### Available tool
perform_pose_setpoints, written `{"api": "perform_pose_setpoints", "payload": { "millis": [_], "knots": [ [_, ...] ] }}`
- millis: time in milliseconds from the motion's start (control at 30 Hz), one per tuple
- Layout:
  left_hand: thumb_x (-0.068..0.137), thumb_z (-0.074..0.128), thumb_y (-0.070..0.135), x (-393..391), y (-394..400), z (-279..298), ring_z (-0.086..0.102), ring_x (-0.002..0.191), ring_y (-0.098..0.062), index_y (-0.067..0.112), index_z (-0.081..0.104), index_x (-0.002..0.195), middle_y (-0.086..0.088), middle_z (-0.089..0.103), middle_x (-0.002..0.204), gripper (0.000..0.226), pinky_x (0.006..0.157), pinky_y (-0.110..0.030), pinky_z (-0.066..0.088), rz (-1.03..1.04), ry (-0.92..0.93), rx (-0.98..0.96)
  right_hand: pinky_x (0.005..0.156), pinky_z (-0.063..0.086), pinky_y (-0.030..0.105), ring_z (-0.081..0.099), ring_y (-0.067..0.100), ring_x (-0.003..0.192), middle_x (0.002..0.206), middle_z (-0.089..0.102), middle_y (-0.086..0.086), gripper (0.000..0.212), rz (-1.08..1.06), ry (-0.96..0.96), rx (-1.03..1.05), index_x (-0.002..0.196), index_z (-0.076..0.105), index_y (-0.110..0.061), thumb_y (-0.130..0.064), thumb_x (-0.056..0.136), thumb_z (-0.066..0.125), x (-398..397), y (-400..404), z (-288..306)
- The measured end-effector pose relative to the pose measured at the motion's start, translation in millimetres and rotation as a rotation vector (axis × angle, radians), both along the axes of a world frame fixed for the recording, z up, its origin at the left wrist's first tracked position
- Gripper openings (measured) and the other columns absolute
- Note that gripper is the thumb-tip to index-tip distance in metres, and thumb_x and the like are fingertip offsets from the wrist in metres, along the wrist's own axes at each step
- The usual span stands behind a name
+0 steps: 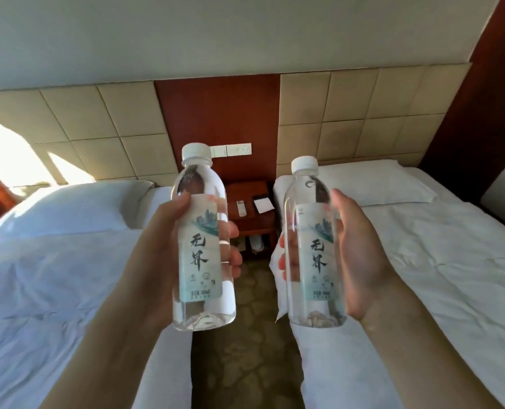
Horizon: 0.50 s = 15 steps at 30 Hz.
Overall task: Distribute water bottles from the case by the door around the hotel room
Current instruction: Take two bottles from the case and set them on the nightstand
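The left hand [162,240] is wrapped round a clear plastic water bottle with a white cap and a pale green-and-white label [202,240], thumb on the near side of the label and fingers [234,231] curled round the far side, holding it upright. The right hand [354,255] grips a second clear plastic water bottle of the same make [314,249], thumb up along its right side and fingertips [281,262] showing past and through its left side; this bottle leans slightly to the left at the top. Both bottles are full, capped and held in the air, apart from each other, over the patterned carpet aisle [245,335] between two beds. The left bed with white linen and a white pillow [38,261] lies under the left forearm, the right bed with white linen and pillow [437,261] under the right one. Beyond the bottles, between the bed heads, stands a reddish-brown wooden nightstand [251,190] whose tabletop carries a small white remote-like device [240,208] and a white notepad [263,204]. Above it a white switch panel [230,149] sits on a red-brown wall panel, flanked by beige padded headboards [103,128]
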<state>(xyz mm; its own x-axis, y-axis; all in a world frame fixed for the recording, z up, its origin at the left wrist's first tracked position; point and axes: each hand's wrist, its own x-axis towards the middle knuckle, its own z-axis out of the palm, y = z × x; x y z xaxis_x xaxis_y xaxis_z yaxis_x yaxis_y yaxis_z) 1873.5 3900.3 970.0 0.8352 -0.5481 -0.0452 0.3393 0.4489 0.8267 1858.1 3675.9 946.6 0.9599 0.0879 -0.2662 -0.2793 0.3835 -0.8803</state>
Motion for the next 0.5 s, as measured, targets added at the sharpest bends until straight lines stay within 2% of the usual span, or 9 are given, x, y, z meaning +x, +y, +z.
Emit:
{"api": "perform_pose_setpoints", "payload": {
  "millis": [100, 267, 500],
  "knots": [
    [0.053, 0.085, 0.048, 59.9, 5.5, -7.6, 0.065, 0.063, -0.023, 0.013, 0.064, 0.104, -0.01, 0.064, 0.081, 0.065, 0.062, -0.036, 0.057, 0.02, -0.039, 0.03, 0.084, 0.052, 0.052, 0.066, 0.029, 0.072, 0.081, 0.066, 0.013, 0.058, 0.009, -0.002, 0.019, 0.1, 0.066, -0.017, -0.068, 0.089, 0.041, 56.8, 2.7, -2.3],
    [0.044, 0.088, 0.049, 162.0, 19.8, -18.8, 0.065, 0.062, -0.022, 0.013, 0.072, 0.09, -0.01, 0.066, 0.082, 0.06, 0.057, -0.034, 0.057, 0.046, 0.003, 0.051, 0.075, 0.055, 0.046, 0.067, 0.027, 0.065, 0.079, 0.068, 0.012, 0.058, -0.064, -0.021, -0.009, 0.11, 0.065, -0.014, -0.062, 0.092, 0.039, 150.2, 20.4, -3.7],
    [0.044, 0.089, 0.046, 338.4, 42.8, -13.0, 0.066, 0.063, -0.025, 0.013, 0.073, 0.091, -0.011, 0.068, 0.083, 0.06, 0.06, -0.036, 0.058, -0.026, -0.004, 0.029, 0.075, 0.054, 0.044, 0.064, 0.03, 0.072, 0.087, 0.063, 0.017, 0.058, -0.117, 0.011, -0.026, 0.103, 0.065, -0.014, -0.065, 0.087, 0.044, 307.1, 45.2, -0.4]
  ]
}}
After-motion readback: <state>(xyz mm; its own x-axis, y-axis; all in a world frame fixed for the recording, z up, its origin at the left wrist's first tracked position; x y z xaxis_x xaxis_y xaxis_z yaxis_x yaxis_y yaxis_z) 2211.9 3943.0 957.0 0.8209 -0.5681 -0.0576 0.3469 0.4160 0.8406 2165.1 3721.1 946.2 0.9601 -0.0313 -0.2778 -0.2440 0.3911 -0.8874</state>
